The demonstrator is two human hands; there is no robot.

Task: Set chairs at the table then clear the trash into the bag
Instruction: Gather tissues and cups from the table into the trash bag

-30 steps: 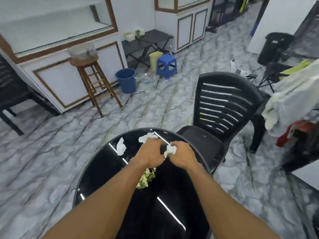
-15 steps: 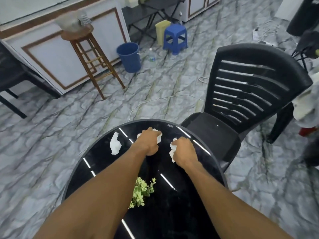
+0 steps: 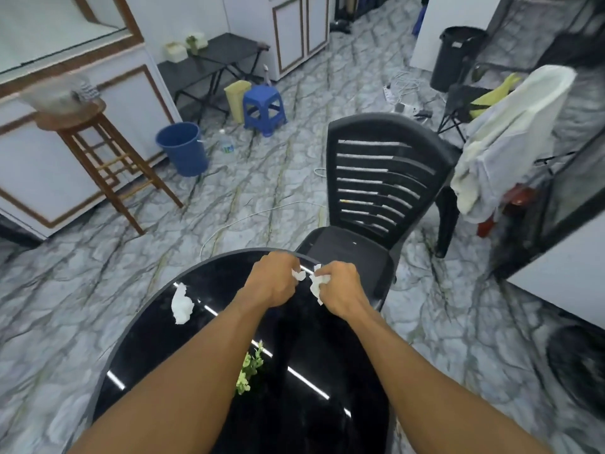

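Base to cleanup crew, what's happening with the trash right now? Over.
Left hand pinching a tissue scrap; right hand gripping crumpled tissue. One tissue wad lies on black table. Nothing blocking it.

Black chair (image 3: pixel 376 198) is crowding the table (image 3: pixel 137 348) at its far-right rim; tissue (image 3: pixel 181 304) is lying on the left tabletop; floor (image 3: pixel 245 198) beyond is offering passage.

Black table (image 3: pixel 147 348): crumpled tissue (image 3: pixel 182 304), green sprig (image 3: pixel 249 371)

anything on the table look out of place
One crumpled white tissue lies loose on the left of the black table, apart from both hands. The left hand and right hand each grip more tissue scraps.
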